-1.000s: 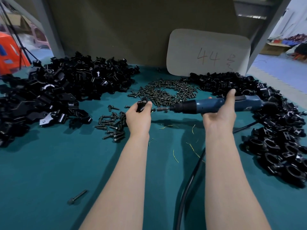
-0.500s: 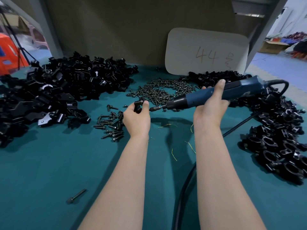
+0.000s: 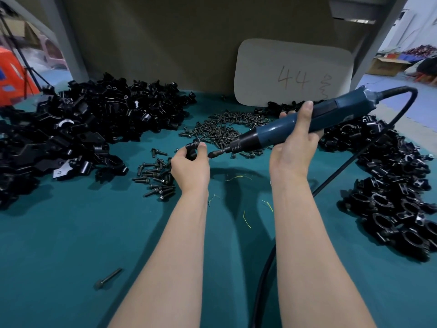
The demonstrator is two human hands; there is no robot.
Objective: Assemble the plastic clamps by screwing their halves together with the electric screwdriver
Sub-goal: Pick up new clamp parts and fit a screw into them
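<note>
Holding clamp (image 3: 191,147), screwdriver (image 3: 267,136) above mat (image 3: 71,256) between piles (image 3: 82,129)

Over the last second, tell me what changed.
The right hand tilted the screwdriver: its cord end rose and its bit now slants down toward the clamp. The left hand keeps holding the clamp. Both grips, the piles and the screws are unchanged.

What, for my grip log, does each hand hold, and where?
Left hand pinches the clamp by its body; right hand grips the electric screwdriver mid-barrel.
</note>
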